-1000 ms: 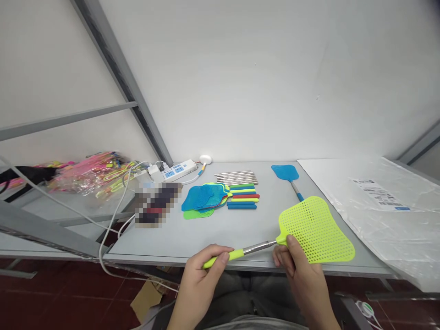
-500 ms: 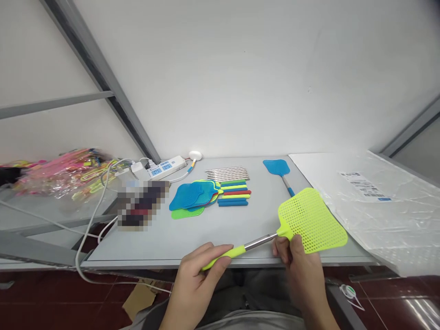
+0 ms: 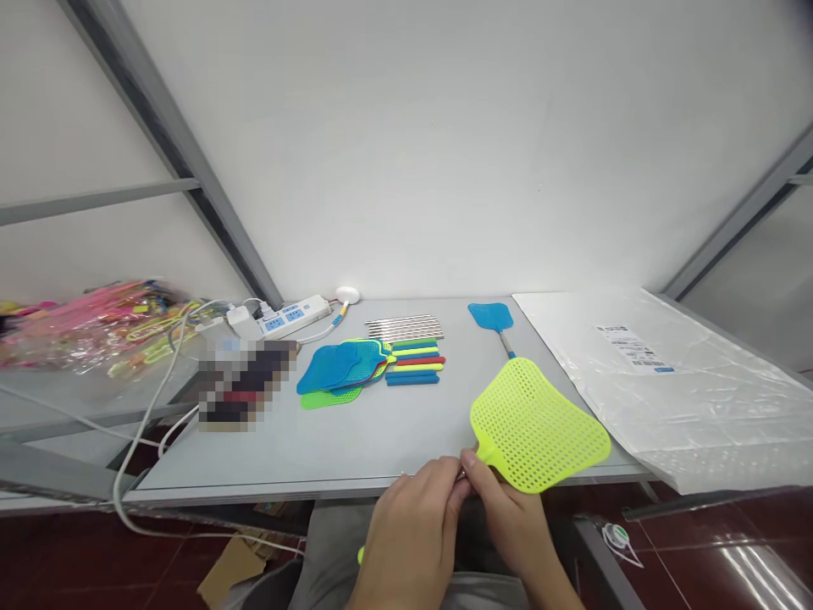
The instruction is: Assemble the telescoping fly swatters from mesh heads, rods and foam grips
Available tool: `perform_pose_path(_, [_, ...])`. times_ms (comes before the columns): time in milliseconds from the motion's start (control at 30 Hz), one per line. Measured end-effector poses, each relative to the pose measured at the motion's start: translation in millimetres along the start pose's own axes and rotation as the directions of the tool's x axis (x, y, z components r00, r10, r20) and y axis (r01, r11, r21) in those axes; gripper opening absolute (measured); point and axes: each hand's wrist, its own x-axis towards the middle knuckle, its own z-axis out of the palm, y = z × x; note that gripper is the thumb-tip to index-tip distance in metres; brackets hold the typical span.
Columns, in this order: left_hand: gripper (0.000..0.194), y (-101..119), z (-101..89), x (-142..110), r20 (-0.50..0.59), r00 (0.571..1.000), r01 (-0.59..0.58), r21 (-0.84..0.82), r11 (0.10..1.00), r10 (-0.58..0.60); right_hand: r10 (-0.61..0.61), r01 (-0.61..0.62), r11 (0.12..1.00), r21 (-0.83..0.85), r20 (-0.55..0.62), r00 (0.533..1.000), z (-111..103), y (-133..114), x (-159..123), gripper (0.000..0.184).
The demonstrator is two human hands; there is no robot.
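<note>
A yellow-green fly swatter is held in front of me at the table's near edge, its mesh head tilted to the right. My left hand is closed round its metal rod, close to the neck. Touching it, my right hand pinches the rod and neck just below the head. Most of the rod and handle is hidden by my left hand; a bit of yellow handle end shows at its left. Behind the mesh head lies a blue fly swatter with a metal rod.
Loose swatter heads are stacked on the table, blue on top. Beside them lie several coloured handles and a row of metal rods. A power strip stands at back left, bagged goods further left, plastic wrap at right.
My left hand has slid from the yellow handle up the metal rod to meet my right hand. The swatter has moved left and nearer to me. The view has shifted slightly.
</note>
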Motion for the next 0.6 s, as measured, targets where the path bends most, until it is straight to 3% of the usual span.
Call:
perform_pose_path(167, [0.025, -6, -12.4, -3, -0.013, 0.999, -0.043, 0.169, 0.985, 0.046, -0.009, 0.011, 1.000, 0.005, -0.261, 0.965, -16, 3, 11, 0.036])
perform_pose_path(333, [0.022, -31, -40.0, -16, -0.147, 0.988, -0.007, 0.235, 0.972, 0.042, -0.022, 0.181, 0.943, 0.280, -0.489, 0.872, -46, -20, 31, 0.029])
perform_pose_path(433, [0.017, -48, -54.8, -26, -0.205, 0.975, -0.038, 0.252, 0.967, 0.092, -0.021, 0.246, 0.888, 0.389, -0.499, 0.866, -52, -33, 33, 0.035])
perform_pose_path(533, [0.017, -54, -64.2, -33, -0.282, 0.950, -0.058, 0.263, 0.963, 0.134, -0.013, 0.222, 0.873, 0.434, -0.433, 0.901, -43, -33, 25, 0.032])
perform_pose_path(600, [0.020, -50, -66.2, -36, -0.401, 0.908, -0.010, 0.276, 0.961, 0.125, -0.019, 0.150, 0.910, 0.386, -0.324, 0.946, -31, -25, 16, 0.030])
